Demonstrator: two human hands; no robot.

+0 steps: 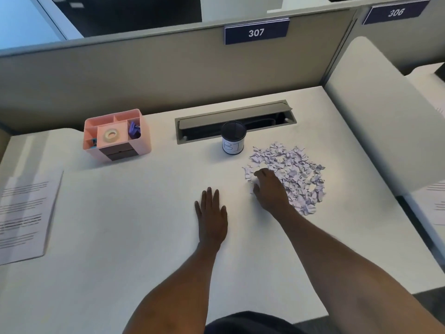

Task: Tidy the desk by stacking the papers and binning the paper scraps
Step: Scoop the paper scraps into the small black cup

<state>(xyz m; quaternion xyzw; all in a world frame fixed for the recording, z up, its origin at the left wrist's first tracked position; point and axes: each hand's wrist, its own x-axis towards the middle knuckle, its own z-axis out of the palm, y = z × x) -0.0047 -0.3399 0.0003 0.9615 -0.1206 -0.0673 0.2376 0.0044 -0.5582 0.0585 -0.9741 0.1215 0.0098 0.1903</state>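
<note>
A pile of torn pale-lilac paper scraps [293,172] is spread on the white desk [134,213], right of centre. My right hand [269,189] lies on the pile's left edge with its fingers curled down into the scraps. My left hand [212,213] rests flat on the bare desk, fingers straight, a little left of the pile. A small black mesh cup with a white label, the bin [233,138], stands just behind the pile's left side. A printed sheet of paper [24,213] lies at the desk's left edge.
A pink desk organiser [118,136] with a tape roll and clips stands at the back left. An open cable tray [236,119] is set into the desk behind the bin. Grey partitions [168,75] enclose the back and right. More printed sheets [435,201] lie on the neighbouring desk.
</note>
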